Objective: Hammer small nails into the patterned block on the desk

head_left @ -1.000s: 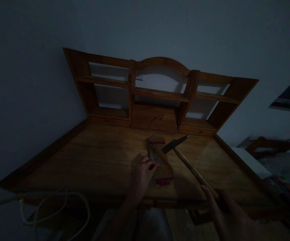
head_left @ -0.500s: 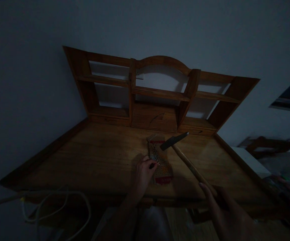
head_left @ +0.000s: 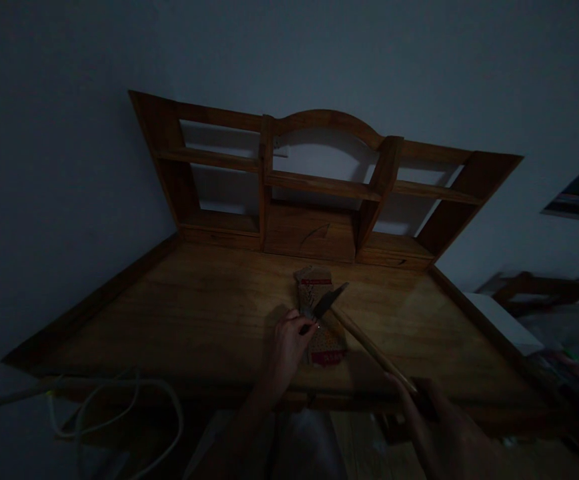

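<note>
My right hand (head_left: 439, 420) is wrapped round the wooden handle of a hammer (head_left: 369, 343). The dark hammer head (head_left: 328, 301) hangs low, close to the fingertips of my left hand (head_left: 292, 333). Thumb and forefinger of that left hand are pinched together, and a tiny bright spot shows at their tips; what they hold is too small and dark to name. Beneath the fingertips lies a flat, tan and red printed piece of packaging (head_left: 327, 357) on the wooden desk (head_left: 219, 300). The hammer head partly covers it.
A wooden shelf unit (head_left: 314, 185) with several compartments rises at the back of the desk. White cable loops (head_left: 174, 403) hang at the front left. A white surface (head_left: 499, 320) and a wooden chair back (head_left: 544, 285) stand to the right. The light is dim.
The hammer head has come down and to the left, toward my left fingertips. My left hand stays in nearly the same place on the packaging.
</note>
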Available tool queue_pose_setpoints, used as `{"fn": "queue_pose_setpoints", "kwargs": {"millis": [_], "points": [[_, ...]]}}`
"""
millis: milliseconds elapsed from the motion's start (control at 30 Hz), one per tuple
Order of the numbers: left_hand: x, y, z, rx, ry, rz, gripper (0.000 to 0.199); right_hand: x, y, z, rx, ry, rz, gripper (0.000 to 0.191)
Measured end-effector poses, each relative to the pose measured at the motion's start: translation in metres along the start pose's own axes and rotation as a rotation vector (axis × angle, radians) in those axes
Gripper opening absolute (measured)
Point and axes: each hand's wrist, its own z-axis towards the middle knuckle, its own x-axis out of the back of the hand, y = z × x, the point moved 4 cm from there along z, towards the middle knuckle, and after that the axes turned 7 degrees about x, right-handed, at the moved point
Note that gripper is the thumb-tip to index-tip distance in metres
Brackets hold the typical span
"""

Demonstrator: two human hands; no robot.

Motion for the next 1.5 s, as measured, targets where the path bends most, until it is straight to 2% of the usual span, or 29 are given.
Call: {"fn": "queue_pose_setpoints", "kwargs": {"millis": [167,267,367,567,767,933,1167,1333,1500], "points": [[0.0,-0.001,0.001,0.015,0.002,-0.019,0.01,0.005,0.004,0.015,-0.198,-0.038,0.071,0.053],[0.0,-0.001,0.001,0.029,0.001,-0.01,0.01,0.012,0.001,0.026,-0.234,-0.024,0.006,0.054],[0.0,-0.001,0.002,0.039,-0.008,-0.016,0.009,0.01,-0.003,0.028,-0.209,-0.027,-0.039,0.057],[-0.002,-0.003,0.002,0.03,-0.007,0.013,0.009,-0.001,-0.008,0.02,-0.072,-0.03,-0.026,0.051],[-0.005,-0.006,0.002,0.039,-0.024,0.003,0.009,0.003,-0.004,0.028,-0.184,0.034,0.015,0.05],[-0.006,-0.007,0.001,0.012,-0.009,0.009,0.01,0.005,-0.005,0.04,-0.25,0.023,0.045,0.047],[0.001,0.0,0.001,-0.005,0.011,0.006,0.01,0.008,-0.01,0.054,-0.239,0.078,-0.025,0.055],[0.0,-0.001,0.001,0.026,0.0,-0.005,0.008,0.001,-0.019,0.06,-0.15,0.091,-0.027,0.048],[0.0,-0.003,0.001,0.025,0.017,-0.024,0.007,-0.006,-0.025,0.067,-0.17,0.055,-0.028,0.043]]}}
